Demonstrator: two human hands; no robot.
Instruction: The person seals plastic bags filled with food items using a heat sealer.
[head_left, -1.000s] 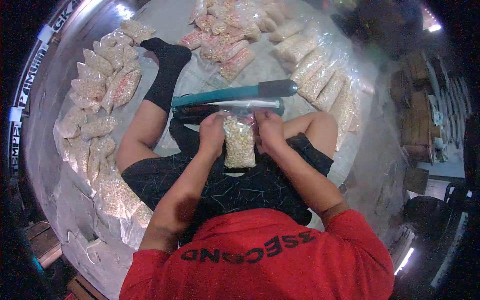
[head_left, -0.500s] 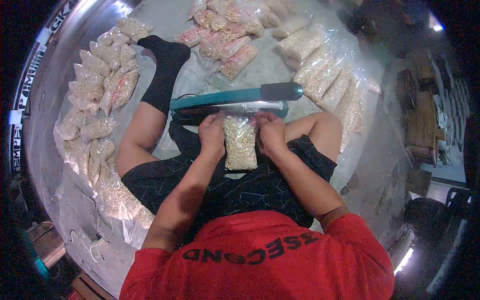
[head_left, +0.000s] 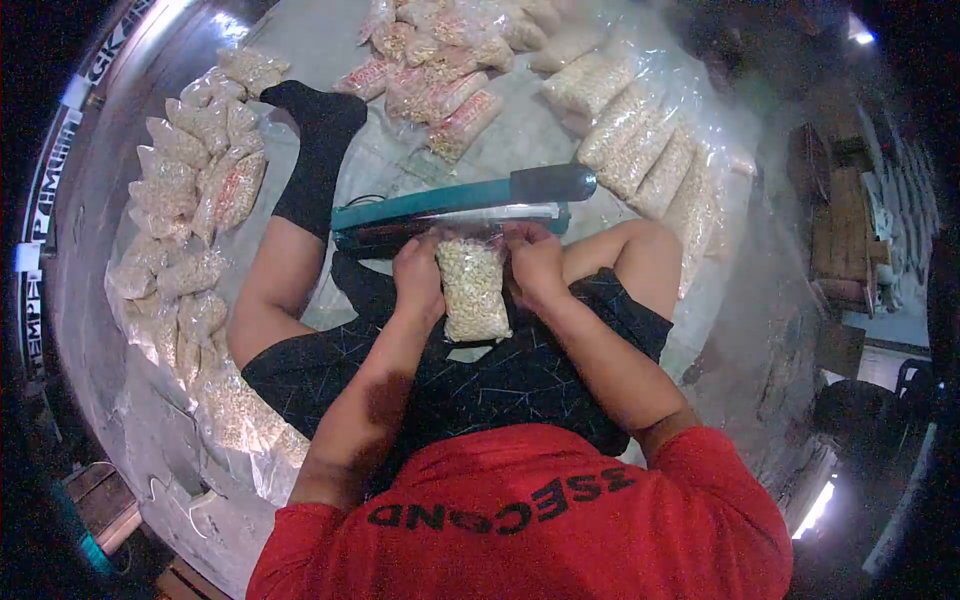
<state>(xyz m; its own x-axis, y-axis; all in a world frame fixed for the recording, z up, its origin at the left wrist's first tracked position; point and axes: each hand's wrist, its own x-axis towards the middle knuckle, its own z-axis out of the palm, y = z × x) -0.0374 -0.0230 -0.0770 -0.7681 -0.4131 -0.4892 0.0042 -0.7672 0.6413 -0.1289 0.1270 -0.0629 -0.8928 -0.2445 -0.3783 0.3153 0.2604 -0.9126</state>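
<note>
A clear plastic bag of pale beans [head_left: 474,292] hangs upright over my lap, its upper edge between my two hands. My left hand [head_left: 418,272] pinches the bag's top left corner. At the top right corner, my right hand [head_left: 535,260] has its fingers closed on the plastic. Just beyond the bag lies a teal sealer [head_left: 430,203] with a black handle end, its arm raised a little above the base. The bag's top edge is close to the sealer's front side, and whether it touches is hard to see.
Filled bags [head_left: 180,175] line the left side of the pale sheet. More bags with red print [head_left: 440,85] lie beyond the sealer, and large filled bags [head_left: 650,150] lie at the right. A thin cable [head_left: 175,500] is at lower left; wooden pieces [head_left: 840,225] stand far right.
The view has shifted slightly. Both hands still hold the bag by its top corners, and its top is a bit lower, with less loose plastic showing above the beans.
</note>
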